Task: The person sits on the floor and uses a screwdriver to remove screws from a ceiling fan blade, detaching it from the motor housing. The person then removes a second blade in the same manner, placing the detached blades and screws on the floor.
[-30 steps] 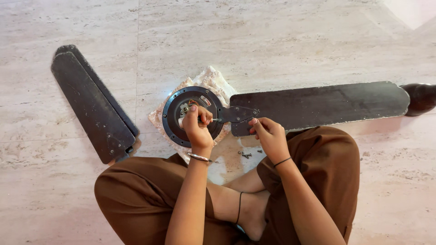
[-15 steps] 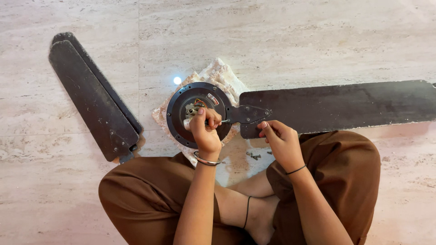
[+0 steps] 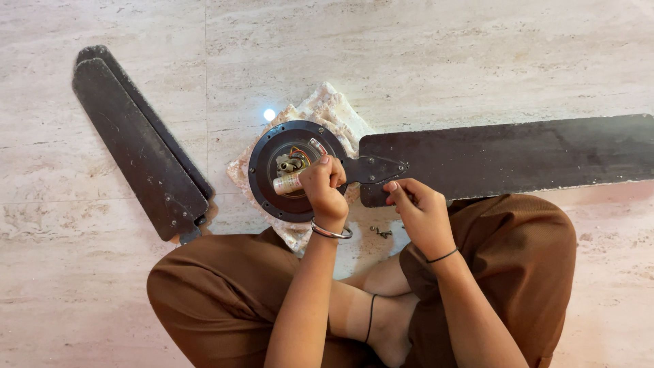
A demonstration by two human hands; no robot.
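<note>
The left hand (image 3: 323, 185) is clenched round a screwdriver (image 3: 289, 182), whose pale handle lies across the round fan motor (image 3: 262, 174). The motor sits on a folded cloth (image 3: 327, 109) on the floor (image 3: 443, 54). Right of the motor, one blade (image 3: 511, 157) is joined to it by a bracket (image 3: 371, 169); the right hand (image 3: 417, 208) grips that blade's near edge. Loose screws (image 3: 381, 232) lie just below the bracket. Left of the motor, well apart, two detached blades (image 3: 136, 143) lie stacked. Above the motor the floor lies open.
</note>
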